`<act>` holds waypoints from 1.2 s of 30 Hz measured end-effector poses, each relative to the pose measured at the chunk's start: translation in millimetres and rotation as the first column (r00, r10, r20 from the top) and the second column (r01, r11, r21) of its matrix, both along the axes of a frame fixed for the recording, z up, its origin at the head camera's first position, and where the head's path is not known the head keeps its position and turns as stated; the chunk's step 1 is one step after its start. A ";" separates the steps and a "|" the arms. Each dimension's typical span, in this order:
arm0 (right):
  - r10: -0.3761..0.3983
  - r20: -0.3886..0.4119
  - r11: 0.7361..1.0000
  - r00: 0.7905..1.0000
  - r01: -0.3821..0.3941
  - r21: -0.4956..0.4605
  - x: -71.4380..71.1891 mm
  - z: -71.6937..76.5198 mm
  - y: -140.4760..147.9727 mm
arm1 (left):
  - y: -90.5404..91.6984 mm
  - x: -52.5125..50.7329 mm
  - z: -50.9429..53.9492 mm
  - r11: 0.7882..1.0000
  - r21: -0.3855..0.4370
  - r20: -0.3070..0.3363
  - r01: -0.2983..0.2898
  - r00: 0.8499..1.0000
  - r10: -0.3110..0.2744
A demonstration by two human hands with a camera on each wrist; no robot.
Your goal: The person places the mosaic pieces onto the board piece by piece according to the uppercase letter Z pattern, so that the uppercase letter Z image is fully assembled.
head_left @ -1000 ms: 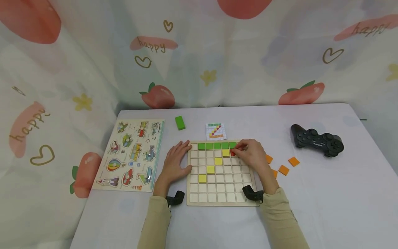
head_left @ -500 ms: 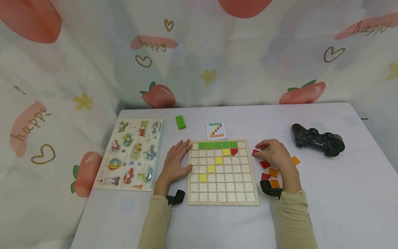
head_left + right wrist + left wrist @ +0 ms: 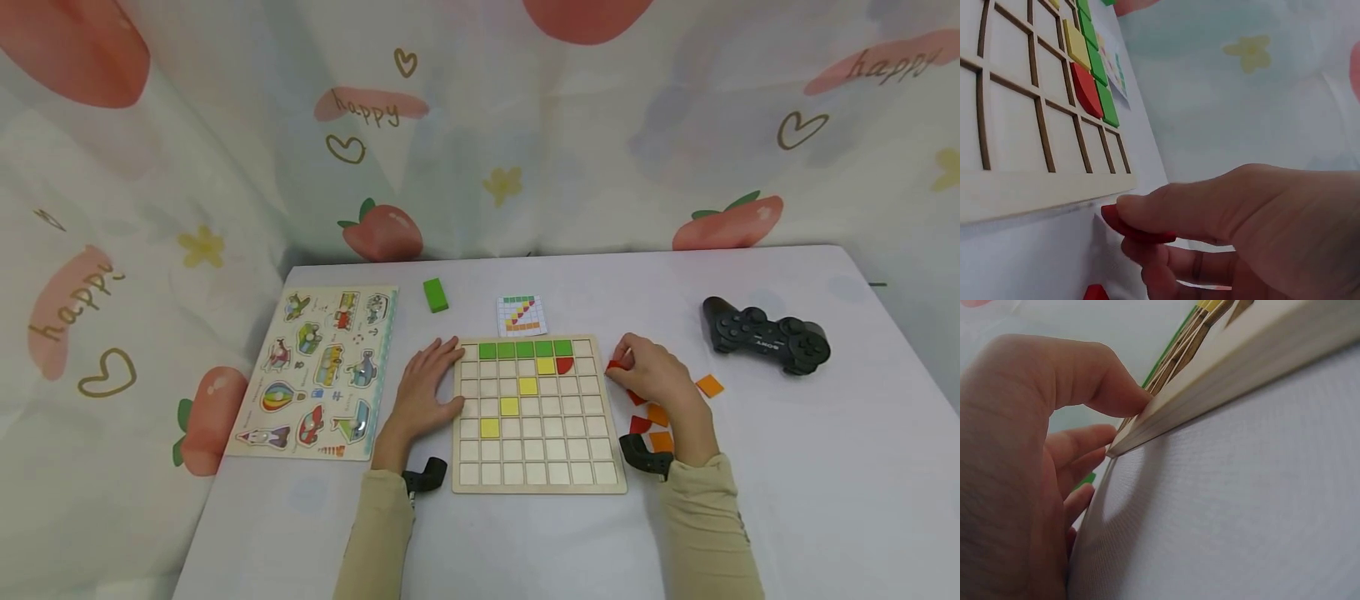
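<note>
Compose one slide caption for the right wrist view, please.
Thin, curve-edged red tile pinched in the right hand's grip, beside a pale wooden grid board.

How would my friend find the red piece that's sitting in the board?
On the white table, find the wooden grid board, then its second row from the top, just under the line of green tiles. The red piece sits just right of that row's yellow tile. It is the only red one in the grid, with one curved edge while its neighbours are square.

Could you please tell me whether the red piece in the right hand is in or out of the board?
Out: the right hand pinches the red piece off to the side of the board.
</note>
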State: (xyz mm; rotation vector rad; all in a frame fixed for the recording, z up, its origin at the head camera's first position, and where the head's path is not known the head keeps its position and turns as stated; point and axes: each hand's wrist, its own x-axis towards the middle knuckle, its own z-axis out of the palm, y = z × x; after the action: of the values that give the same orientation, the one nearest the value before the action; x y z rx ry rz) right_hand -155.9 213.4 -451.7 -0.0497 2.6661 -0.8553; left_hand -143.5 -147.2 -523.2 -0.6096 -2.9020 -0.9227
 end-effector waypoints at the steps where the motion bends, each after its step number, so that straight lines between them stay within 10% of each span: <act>1: 0.005 -0.010 1.000 1.000 -0.006 -0.020 -0.2 -0.1 -0.5 | 0.1 0.1 0.2 1.000 -0.003 0.004 0.000 1.000 0.000; 8: 0.144 -0.156 0.943 0.977 -0.183 -0.278 -3.6 -8.8 -19.5 | 0.7 0.8 1.5 1.000 0.001 0.014 0.005 1.000 -0.005; 14: 0.246 -0.175 0.905 0.953 -0.291 -0.310 -2.2 -12.2 -46.7 | 0.3 1.7 2.0 1.000 0.007 0.007 0.006 1.000 -0.006; 36: 0.145 -0.122 0.978 0.982 -0.161 -0.131 2.6 -6.2 -67.9 | -0.1 0.5 1.4 1.000 0.005 0.006 0.000 1.000 0.000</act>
State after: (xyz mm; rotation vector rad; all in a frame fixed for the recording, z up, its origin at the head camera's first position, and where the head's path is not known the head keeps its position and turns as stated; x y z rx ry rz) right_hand -153.2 145.5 -458.0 -0.3428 2.6564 -1.0145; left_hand -143.0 -147.2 -521.8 -0.6075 -2.9044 -0.9333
